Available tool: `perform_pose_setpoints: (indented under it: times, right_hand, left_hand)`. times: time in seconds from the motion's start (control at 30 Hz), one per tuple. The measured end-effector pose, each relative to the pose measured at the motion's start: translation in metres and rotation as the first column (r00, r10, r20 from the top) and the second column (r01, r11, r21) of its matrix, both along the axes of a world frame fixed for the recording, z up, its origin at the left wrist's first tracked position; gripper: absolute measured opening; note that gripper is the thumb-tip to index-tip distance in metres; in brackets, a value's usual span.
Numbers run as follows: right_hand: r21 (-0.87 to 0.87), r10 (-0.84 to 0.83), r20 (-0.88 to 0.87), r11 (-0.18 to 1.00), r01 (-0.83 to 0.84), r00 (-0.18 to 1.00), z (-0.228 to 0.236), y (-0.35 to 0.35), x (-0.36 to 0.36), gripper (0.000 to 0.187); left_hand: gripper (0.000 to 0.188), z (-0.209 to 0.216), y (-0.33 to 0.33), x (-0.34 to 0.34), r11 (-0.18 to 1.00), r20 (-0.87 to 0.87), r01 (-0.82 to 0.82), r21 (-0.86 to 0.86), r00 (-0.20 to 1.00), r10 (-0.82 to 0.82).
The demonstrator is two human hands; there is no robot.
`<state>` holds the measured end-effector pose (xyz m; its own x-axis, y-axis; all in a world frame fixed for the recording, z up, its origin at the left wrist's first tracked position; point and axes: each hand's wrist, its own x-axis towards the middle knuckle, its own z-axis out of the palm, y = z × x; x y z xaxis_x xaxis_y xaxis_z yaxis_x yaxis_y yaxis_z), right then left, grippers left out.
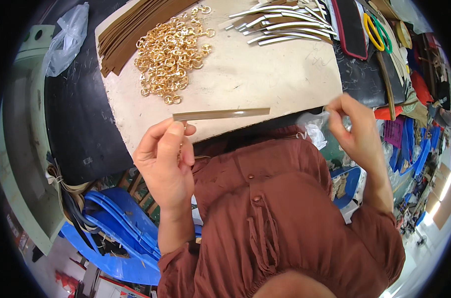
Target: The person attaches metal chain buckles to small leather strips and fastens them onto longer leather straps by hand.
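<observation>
My left hand (166, 154) pinches the near-left end of a narrow brown strip (225, 114) between thumb and fingers. The strip lies level over the board's front edge, with a shiny face showing. Something thin and beaded, like a chain, shows against the left fingers. To the right, apart from the strip, my right hand (354, 124) is raised with its fingers closed. A whitish, see-through wisp (312, 117) trails by its fingertips, too blurred to name. Beyond the left hand lies a heap of gold metal rings (168, 54).
A pale board (265, 74) covers the black table (76, 134). On it are stacked brown strips (121, 47) and loose strips with white faces (285, 25). Yellow-handled (373, 32) and green-handled tools lie far right. A blue basket (121, 223) stands below left.
</observation>
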<state>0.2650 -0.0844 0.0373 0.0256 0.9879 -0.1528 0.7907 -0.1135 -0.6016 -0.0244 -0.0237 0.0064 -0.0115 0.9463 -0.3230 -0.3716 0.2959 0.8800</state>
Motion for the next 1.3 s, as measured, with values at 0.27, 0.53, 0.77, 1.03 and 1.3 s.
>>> perform_pose_setpoints:
  times: [0.27,0.53,0.77,1.03,1.3]
  right_hand:
    - [0.637,0.338,0.349,0.599,-0.485,0.874,-0.007,0.042,-0.060,0.034]
    - [0.736,0.269,-0.007,0.653,-0.177,0.963,-0.020,0.056,-0.074,0.040]
    - [0.700,0.302,0.094,0.658,-0.278,0.949,-0.012,0.053,-0.082,0.035]
    - [0.749,0.289,0.131,0.598,-0.285,0.948,-0.018,0.053,-0.089,0.033]
    - [0.762,0.284,0.112,0.591,-0.266,0.952,-0.020,0.052,-0.096,0.034]
  left_hand:
    - [0.013,0.006,-0.002,0.028,0.979,0.094,0.201,-0.019,0.976,-0.198]
    - [0.017,0.016,0.000,0.026,0.983,-0.135,0.168,0.077,0.978,-0.157]
    - [0.017,-0.001,0.001,0.025,0.964,-0.228,0.144,0.223,0.969,-0.092]
    - [0.022,-0.008,-0.003,0.028,0.868,-0.517,0.155,0.471,0.846,0.129]
    - [0.025,-0.011,0.000,0.030,0.763,-0.539,0.171,0.624,0.801,0.262]
